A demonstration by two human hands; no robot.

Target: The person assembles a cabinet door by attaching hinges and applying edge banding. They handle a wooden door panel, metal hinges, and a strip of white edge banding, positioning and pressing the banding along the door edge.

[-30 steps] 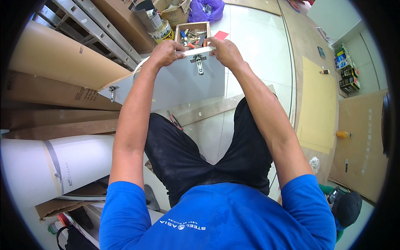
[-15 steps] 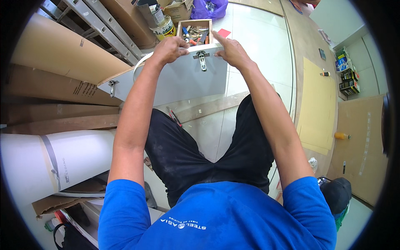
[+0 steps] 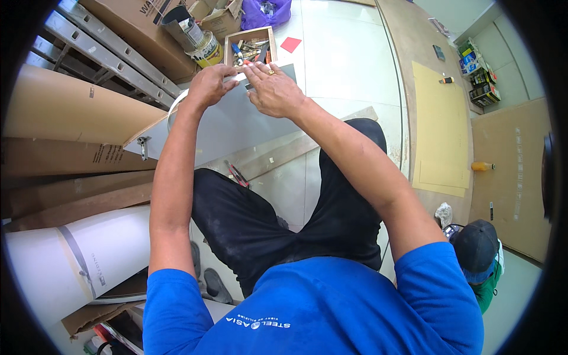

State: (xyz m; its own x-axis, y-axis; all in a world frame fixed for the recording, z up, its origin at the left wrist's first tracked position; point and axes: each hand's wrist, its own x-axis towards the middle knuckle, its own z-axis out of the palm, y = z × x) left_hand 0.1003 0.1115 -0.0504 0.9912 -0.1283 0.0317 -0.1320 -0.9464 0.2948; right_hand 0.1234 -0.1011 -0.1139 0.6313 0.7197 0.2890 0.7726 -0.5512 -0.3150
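A grey panel (image 3: 236, 127) stands on its edge beyond my knees, with a metal hinge (image 3: 144, 145) at its left end. A thin white edging strip (image 3: 173, 112) loops off the panel's left part and runs under my left hand (image 3: 211, 87). That hand is closed at the panel's upper edge, its thumb on the near side. My right hand (image 3: 277, 93) lies across the same edge just to the right, fingers stretched out and close together, with a ring on one. It covers most of a second hinge.
Beyond the panel stands a wooden box (image 3: 274, 50) of tools, beside a can (image 3: 207, 52). Pliers (image 3: 238, 176) and a plank (image 3: 284, 155) lie on the floor. A ladder (image 3: 112, 53) and boards (image 3: 71, 106) lean left. Another person in a cap (image 3: 473, 245) is at the lower right.
My right hand has moved left along the edge, close to my left hand, and now lies flat over the hinge. The view has shifted slightly to the right.
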